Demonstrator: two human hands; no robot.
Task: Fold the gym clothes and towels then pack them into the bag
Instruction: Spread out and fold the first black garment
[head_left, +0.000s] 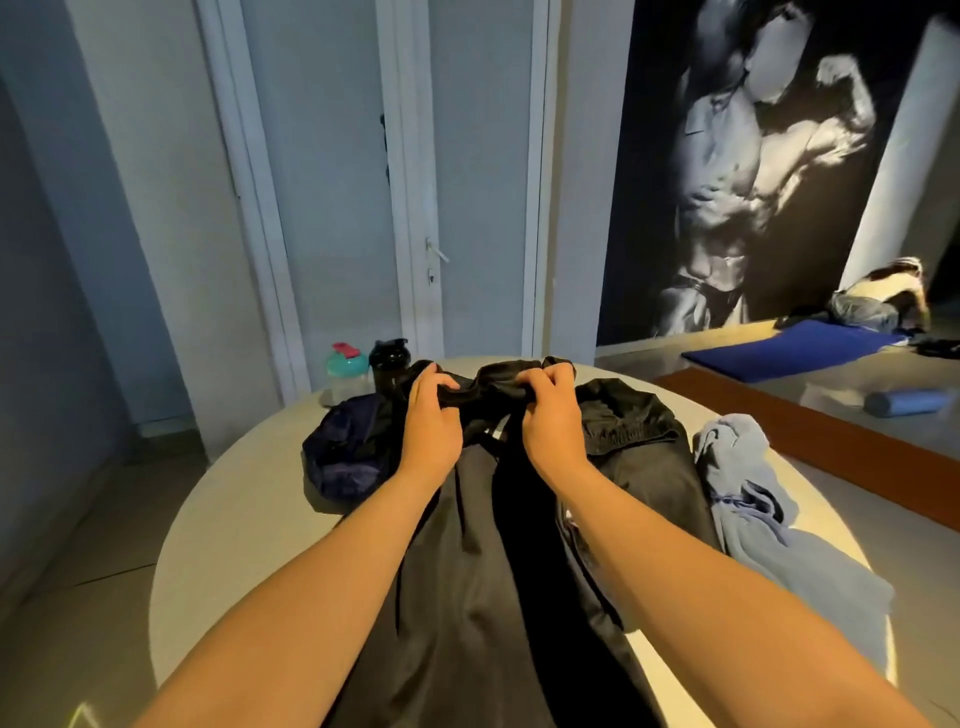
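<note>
Black smooth-fabric trousers (467, 597), lower centre: L hand (431, 415) & R hand (553, 415) pinch bunched waistband (488, 387) mid-frame. I'd tug it flat, legs aligned, b4 folding.

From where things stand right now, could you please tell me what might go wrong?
Your left hand and right hand grip the black trousers close to the clear bottle and black bottle; a tug could knock them over. The blue garment lies at the table edge and may slip off.

You have one table (244, 499), two bottles (teal-lidded bottle (347, 366), black bottle (388, 364)), three dark textiles (trousers (467, 597), navy bundle (345, 452), black bundle (634, 431)), one light-blue garment (753, 499), one blue mat (789, 345), one roller (906, 402).
</note>
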